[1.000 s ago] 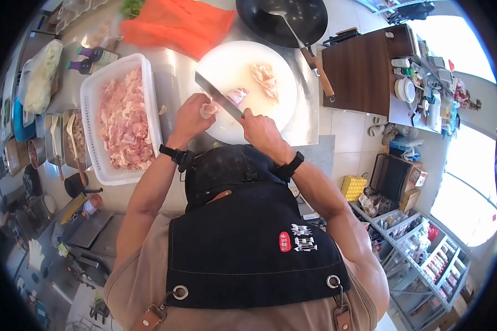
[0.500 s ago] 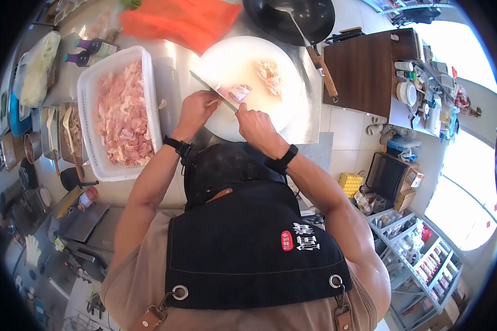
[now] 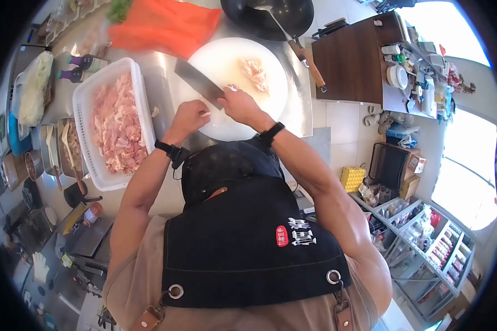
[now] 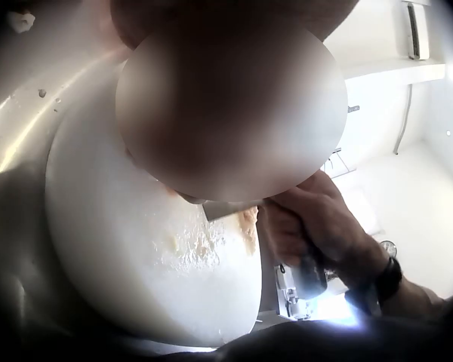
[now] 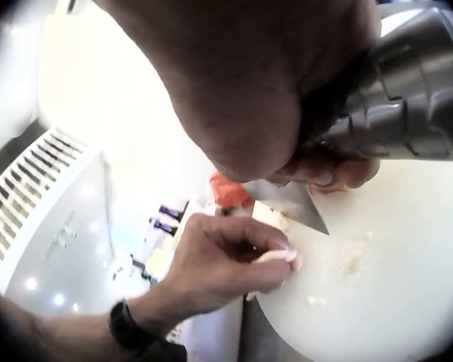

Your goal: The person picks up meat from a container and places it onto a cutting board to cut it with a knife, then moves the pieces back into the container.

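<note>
My right hand (image 3: pixel 240 105) grips a cleaver (image 3: pixel 196 80) by its dark ridged handle (image 5: pixel 408 90), the broad blade slanting across the left side of the round white cutting board (image 3: pixel 226 128). My left hand (image 3: pixel 190 116) is at the board's near left edge, just below the blade. Its thumb and fingertips pinch a small pale pink scrap of meat (image 5: pixel 287 256). A heap of pale meat trimmings (image 3: pixel 254 74) lies on the board's far right part. Another meat piece (image 3: pixel 233 87) peeks out beside my right hand, mostly hidden. A large blur covers my left hand in the left wrist view.
Left of the board stands a white plastic basket (image 3: pixel 142 91) full of raw cut meat (image 3: pixel 119 127). Orange-red bags (image 3: pixel 160 27) lie behind the board. A black wok (image 3: pixel 290 16) with a wooden-handled ladle (image 3: pixel 309 66) sits at the back right. Two purple-capped bottles (image 3: pixel 88 63) stand beyond the basket.
The cleaver has moved away from the left hand's fingers and tilted to show its broad side. My right hand has shifted over the meat piece. The left hand has drawn back with the scrap.
</note>
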`<move>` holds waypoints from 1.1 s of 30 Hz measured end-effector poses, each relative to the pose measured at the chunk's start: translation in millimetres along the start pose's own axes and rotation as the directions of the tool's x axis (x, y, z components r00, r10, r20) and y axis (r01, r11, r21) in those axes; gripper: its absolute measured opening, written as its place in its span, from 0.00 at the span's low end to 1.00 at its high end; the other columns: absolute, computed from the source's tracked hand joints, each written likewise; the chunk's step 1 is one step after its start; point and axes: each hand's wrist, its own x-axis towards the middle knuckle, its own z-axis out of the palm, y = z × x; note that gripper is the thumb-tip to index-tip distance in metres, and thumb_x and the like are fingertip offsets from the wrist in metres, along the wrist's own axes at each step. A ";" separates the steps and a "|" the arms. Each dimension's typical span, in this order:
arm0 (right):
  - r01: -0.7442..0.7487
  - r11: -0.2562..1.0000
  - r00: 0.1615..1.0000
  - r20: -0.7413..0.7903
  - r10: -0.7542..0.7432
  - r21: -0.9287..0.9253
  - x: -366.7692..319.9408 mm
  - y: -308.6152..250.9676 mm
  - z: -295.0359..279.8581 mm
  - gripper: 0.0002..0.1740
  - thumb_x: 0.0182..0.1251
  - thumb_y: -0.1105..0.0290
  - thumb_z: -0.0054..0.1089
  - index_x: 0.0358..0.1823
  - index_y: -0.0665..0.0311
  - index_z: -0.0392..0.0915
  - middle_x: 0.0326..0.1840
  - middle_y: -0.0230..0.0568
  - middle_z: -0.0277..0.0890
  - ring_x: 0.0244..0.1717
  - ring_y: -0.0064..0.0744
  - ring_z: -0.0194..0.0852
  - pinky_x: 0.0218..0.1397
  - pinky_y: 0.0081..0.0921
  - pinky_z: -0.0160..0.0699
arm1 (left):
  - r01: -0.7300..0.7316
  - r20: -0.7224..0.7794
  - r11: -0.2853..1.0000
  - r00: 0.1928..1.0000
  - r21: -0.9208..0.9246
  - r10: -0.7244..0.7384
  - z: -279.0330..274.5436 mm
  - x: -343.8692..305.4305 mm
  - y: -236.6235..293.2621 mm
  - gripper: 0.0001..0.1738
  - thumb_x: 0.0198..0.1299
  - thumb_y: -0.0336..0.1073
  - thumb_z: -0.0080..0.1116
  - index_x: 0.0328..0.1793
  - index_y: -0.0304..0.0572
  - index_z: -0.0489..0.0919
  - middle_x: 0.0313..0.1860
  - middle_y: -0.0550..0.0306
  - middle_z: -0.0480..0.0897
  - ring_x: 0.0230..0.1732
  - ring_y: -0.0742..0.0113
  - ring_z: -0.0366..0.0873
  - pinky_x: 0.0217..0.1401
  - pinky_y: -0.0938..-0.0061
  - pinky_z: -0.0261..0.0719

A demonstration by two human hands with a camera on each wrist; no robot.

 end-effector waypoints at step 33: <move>-0.321 0.940 0.915 -0.219 0.339 0.115 -135.4 17.8 -71.9 0.15 0.81 0.63 0.60 0.43 0.69 0.72 0.26 0.67 0.80 0.31 0.75 0.80 0.35 0.65 0.77 | 0.512 0.478 0.284 0.859 -0.811 -0.183 25.7 69.9 28.2 0.19 0.74 0.45 0.63 0.54 0.35 0.89 0.39 0.57 0.92 0.40 0.70 0.89 0.46 0.73 0.85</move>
